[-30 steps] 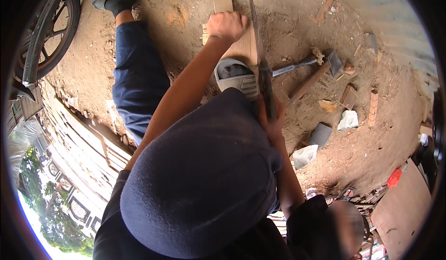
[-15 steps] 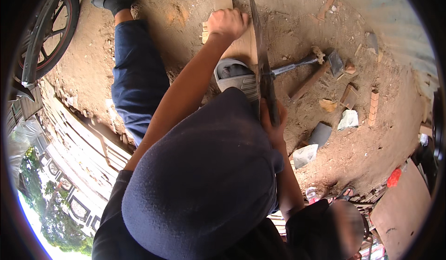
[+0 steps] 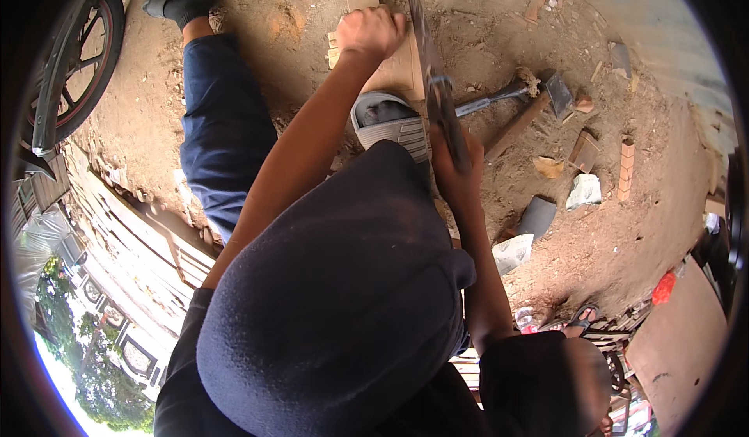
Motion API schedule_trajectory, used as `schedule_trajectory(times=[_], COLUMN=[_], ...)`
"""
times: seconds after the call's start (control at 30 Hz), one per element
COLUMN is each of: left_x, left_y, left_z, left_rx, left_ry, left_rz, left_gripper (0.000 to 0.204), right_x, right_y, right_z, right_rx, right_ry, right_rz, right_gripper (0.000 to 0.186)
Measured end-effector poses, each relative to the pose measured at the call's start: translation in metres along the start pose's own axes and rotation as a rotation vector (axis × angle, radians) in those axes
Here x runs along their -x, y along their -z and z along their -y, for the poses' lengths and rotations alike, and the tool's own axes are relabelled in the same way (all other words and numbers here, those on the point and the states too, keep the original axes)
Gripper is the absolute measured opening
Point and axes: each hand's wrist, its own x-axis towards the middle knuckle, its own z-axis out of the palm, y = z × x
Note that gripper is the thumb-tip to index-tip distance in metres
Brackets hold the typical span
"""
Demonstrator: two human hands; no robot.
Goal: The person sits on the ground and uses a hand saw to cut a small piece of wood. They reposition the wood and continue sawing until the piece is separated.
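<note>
A flat wooden board lies on the dirt ground at the upper middle. My left hand is closed on it, pressing near its right side. Along that side runs a handsaw, its blade edge-on to the view and pointing away. My right hand is wrapped around the saw's dark handle. My foot in a grey sandal is at the board's near end, between my arms. Dark blue cloth covers the lower middle. Where the teeth meet the wood cannot be made out.
Right of the saw lie a tool with a blocky metal head, a grey handle, wood offcuts and stone pieces. A motorcycle wheel stands at upper left. Another person is at lower right.
My right hand has pushed the saw forward, away from me, along the board's side. My left hand keeps its place on the board. The whole view has shifted slightly.
</note>
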Motion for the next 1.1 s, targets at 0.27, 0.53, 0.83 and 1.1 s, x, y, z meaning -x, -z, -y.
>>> schedule_trajectory(times=[0.27,0.53,0.83,1.1], left_x=[0.000,0.006,-0.002,0.000], left_y=[-0.006,0.001,-0.003,-0.001], left_z=[0.003,-0.001,-0.002,-0.002], left_rx=[0.012,0.021,-0.002,-0.003], left_ry=[-0.059,0.021,-0.008,0.008], left_rz=[-0.086,-0.087,-0.038,-0.018], left_gripper=[0.048,0.045,0.045,0.044], right_x=[0.045,0.027,0.001,0.019], right_y=[0.012,0.009,-0.007,-0.001], right_z=[-0.008,-0.006,0.013,0.018], right_rx=[-0.046,-0.006,0.017,0.093], right_ry=[-0.021,0.027,-0.015,-0.018], right_rz=[-0.021,0.058,0.000,-0.008], right_gripper=[0.022,0.018,0.023,0.018])
